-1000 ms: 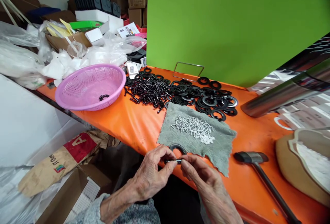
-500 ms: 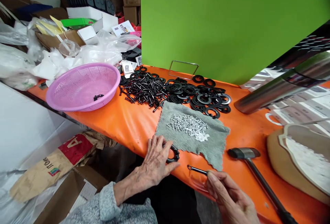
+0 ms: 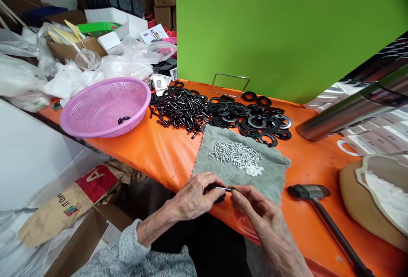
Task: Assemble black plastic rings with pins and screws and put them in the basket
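Observation:
A short, slim black rod (image 3: pixel 222 188) spans between my two hands. My right hand (image 3: pixel 259 215) pinches its right end between thumb and fingertips. At its left end, the thumb and forefinger of my left hand (image 3: pixel 196 194) close around it. Just under the left fingers a black ring (image 3: pixel 219 199) shows in part, mostly covered; whether those fingers also grip it I cannot tell. Close beyond both hands lies a grey-green cloth (image 3: pixel 207 154) bearing a heap of small silver pins (image 3: pixel 236 151) and small white pieces (image 3: pixel 255 170).
Behind the cloth are piles of black rods (image 3: pixel 181 109) and black rings (image 3: pixel 256 122). A pink basket (image 3: pixel 79 126) stands left with a black part inside. To the right lie a mallet (image 3: pixel 309 191) and a tan container (image 3: pixel 353 192) of white pieces, near a metal post (image 3: pixel 331 120).
My right hand has brought the black rod leftward to my left hand. The left fingers have closed in at the rod's end, and the ring is now more hidden.

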The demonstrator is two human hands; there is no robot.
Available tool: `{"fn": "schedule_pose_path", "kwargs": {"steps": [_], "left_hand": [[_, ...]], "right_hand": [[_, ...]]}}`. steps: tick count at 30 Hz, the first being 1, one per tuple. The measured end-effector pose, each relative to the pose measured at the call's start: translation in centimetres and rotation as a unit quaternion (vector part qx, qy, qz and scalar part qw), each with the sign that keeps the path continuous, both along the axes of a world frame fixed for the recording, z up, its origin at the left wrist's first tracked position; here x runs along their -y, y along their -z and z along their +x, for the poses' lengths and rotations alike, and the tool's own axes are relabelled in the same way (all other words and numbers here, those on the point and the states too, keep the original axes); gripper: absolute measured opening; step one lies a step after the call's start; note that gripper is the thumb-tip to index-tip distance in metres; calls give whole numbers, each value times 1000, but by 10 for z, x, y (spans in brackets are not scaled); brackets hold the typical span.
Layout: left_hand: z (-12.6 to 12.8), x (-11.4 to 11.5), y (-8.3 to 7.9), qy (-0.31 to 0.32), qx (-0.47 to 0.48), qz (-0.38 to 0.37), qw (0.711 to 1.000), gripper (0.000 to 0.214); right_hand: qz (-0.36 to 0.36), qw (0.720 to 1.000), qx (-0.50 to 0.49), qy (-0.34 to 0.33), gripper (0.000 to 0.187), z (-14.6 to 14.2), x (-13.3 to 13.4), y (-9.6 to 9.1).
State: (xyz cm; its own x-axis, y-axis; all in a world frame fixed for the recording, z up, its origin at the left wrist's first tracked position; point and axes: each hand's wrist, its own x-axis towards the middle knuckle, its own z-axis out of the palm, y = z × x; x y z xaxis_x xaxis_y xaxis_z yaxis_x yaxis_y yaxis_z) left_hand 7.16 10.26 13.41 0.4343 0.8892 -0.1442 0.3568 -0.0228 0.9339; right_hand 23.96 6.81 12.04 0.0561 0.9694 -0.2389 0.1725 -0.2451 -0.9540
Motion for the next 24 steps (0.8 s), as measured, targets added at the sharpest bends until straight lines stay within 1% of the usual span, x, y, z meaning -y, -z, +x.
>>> {"fn": "schedule_pose_path", "kwargs": {"steps": [2, 4, 6, 9, 12, 15, 19, 22, 24], "left_hand": [[-1, -4, 5, 14, -12, 43, 999, 10], [-3, -7, 10, 38, -31, 85, 995, 11], [-5, -7, 14, 55, -64, 116, 990, 12], [-6, -6, 19, 69, -126, 142, 979, 13], [-6, -3, 18, 73, -152, 157, 973, 14], [-8, 0, 15, 60, -124, 151, 979, 15], [-9, 1, 16, 45, -96, 143, 984, 14], [-9, 0, 19, 51, -112, 163, 979, 15], [-9, 0, 19, 62, -124, 171, 975, 16]], "right_hand": [[66, 993, 78, -60, 28, 5, -5, 5], [138, 974, 146, -104, 25, 11, -10, 12], [183, 959, 177, -122, 19, 14, -12, 19], [223, 942, 204, -143, 13, 16, -11, 30], [253, 926, 234, -155, 18, 17, -8, 39], [264, 915, 260, -163, 24, 19, -4, 43], [267, 901, 291, -181, 24, 17, -2, 39], [295, 880, 317, -194, 27, 13, -3, 34], [313, 876, 312, -192, 30, 16, 0, 34]]}}
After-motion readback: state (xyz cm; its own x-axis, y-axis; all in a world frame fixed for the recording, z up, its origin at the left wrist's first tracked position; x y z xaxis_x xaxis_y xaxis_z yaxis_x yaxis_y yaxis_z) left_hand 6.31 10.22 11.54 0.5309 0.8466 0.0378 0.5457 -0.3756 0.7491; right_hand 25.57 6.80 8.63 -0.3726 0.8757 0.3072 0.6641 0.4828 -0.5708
